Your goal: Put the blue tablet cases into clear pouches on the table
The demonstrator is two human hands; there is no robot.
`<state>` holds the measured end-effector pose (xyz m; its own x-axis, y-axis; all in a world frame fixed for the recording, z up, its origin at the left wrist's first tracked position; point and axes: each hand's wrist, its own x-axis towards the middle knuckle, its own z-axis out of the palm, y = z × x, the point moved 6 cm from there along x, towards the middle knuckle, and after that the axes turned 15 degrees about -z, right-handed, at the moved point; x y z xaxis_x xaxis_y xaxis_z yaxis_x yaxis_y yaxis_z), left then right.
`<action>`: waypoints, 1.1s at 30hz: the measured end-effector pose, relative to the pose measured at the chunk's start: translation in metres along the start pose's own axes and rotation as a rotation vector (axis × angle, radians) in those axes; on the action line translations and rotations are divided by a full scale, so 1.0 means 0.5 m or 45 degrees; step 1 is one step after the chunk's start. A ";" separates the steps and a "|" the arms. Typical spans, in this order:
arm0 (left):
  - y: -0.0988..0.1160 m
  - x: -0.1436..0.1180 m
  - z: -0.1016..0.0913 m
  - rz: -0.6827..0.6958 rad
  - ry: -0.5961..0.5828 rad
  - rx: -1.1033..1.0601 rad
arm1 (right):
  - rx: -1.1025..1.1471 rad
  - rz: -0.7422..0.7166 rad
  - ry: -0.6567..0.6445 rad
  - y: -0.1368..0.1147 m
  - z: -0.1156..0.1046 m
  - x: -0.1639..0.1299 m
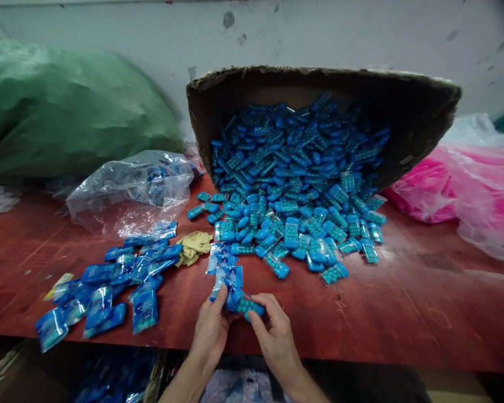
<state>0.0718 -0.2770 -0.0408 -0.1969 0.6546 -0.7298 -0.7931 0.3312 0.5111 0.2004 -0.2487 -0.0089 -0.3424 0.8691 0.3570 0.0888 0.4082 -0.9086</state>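
A: What do the hands hold?

B: Both meet at six o'clock, at the near edge of the desk (403, 302). The left hand (210, 330) pinches a printed sachet (227, 278) between thumb and fingers, its grip clenched on the wrapper's lower end. The right hand (274, 330) grasps a blue case (247, 305) of small round beads, fingers curled over its right end. Case and sachet touch; the case looks partly inside the wrapper, though I cannot tell how far.

A: And around them?

B: At twelve o'clock a cardboard box (411, 106) lies tipped on its side, and a heap of cases (294, 184) spills from it onto the desk toward the hands. At nine o'clock lies a pile of filled sachets (109, 285). Between that pile and the heap, at eleven o'clock, sits a yellow cloth (193, 246). Farther back at ten o'clock lies a clear bag (130, 190), with a green sack (67, 112) behind it. At two o'clock are pink bags (466, 190), well apart from the hands.
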 end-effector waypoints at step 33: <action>-0.040 -0.016 0.036 -0.319 -0.210 -0.140 | 0.167 -0.007 -0.024 0.006 -0.008 -0.001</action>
<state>0.0995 -0.2767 -0.0370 0.1013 0.6665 -0.7386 -0.8644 0.4265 0.2664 0.2043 -0.2465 -0.0112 -0.3604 0.8608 0.3592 -0.0359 0.3720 -0.9275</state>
